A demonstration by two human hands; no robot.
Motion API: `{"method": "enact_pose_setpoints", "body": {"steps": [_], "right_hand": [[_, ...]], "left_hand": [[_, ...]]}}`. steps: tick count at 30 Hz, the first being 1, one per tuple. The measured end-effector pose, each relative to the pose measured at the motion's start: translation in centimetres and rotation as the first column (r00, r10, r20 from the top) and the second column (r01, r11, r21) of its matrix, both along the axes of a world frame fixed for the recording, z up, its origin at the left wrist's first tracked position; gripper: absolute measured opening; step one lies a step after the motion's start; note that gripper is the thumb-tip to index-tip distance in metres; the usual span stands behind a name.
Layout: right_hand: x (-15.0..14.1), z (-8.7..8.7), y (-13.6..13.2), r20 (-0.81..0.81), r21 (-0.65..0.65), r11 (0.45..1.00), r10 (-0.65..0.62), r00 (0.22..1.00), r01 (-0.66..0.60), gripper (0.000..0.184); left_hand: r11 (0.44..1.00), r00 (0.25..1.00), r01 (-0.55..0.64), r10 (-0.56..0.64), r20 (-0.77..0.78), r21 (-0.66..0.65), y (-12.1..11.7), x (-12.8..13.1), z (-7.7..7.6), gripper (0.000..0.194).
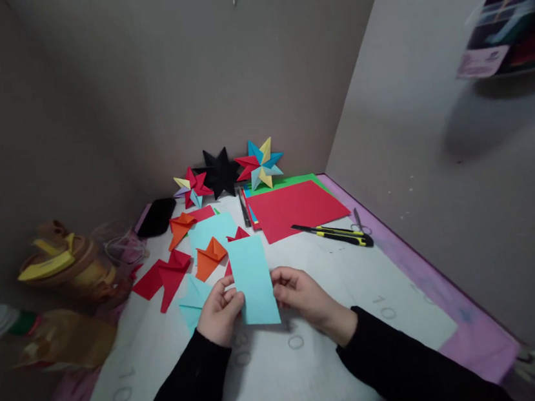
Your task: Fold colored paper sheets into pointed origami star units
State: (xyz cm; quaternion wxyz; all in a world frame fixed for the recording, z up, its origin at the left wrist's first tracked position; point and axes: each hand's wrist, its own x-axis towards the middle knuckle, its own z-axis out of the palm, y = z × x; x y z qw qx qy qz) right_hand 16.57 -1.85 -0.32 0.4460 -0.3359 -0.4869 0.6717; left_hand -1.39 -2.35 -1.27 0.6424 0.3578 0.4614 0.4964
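Note:
A light blue paper rectangle [254, 280] is held up above the white board, its long side running away from me. My left hand [221, 308] pinches its left edge between thumb and fingers. On the opposite edge, my right hand [303, 295] grips the same paper, thumb towards me. Close to my left hand lies a folded light blue piece [194, 300], partly covered by that hand. Beyond it are a folded red piece [172, 274], an orange folded piece [210, 257] and another orange one [182, 227]. A light blue sheet [212, 229] lies behind the held paper.
Red sheets [300, 208] lie at the back right, with a yellow-black utility knife [337, 234] and small scissors [361, 225] nearby. Paper stars, one black [222, 172] and one multicoloured [260, 163], lean on the wall. A phone [156, 217] and bottles [60, 336] stand left.

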Motion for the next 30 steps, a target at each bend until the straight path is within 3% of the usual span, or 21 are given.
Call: {"method": "enact_pose_setpoints", "body": {"steps": [6,10,12,16,23,30], "right_hand": [[-0.2,-0.4,0.2,-0.059,0.006,0.999,0.032,0.998,-0.032,0.039],[-0.5,-0.9,0.2,-0.017,0.056,0.996,0.067,0.998,-0.066,0.056],[-0.8,-1.2,0.1,0.001,0.074,0.996,0.060,0.998,-0.060,0.060],[-1.1,-1.2,0.0,-0.036,0.106,0.993,0.057,0.998,-0.053,0.058],[-1.0,-0.5,0.3,-0.099,0.075,0.997,0.000,0.995,0.008,0.042],[-1.1,-1.2,0.3,-0.163,-0.059,0.996,0.060,0.985,-0.071,0.046]], "left_hand": [[0.999,0.999,0.019,-0.017,-0.046,0.046,-0.4,0.5,0.4,0.054],[0.959,0.951,-0.050,0.131,-0.280,0.280,-1.2,1.0,1.0,0.039],[0.938,0.890,0.017,0.144,-0.432,0.347,-1.4,1.0,1.4,0.026],[0.931,0.823,0.224,-0.023,-0.568,0.287,-1.5,0.6,1.9,0.028],[0.928,0.790,0.270,-0.061,-0.610,0.257,-1.5,0.6,2.1,0.035],[0.938,0.902,0.296,-0.212,-0.376,0.180,-1.9,1.4,2.6,0.042]]}}
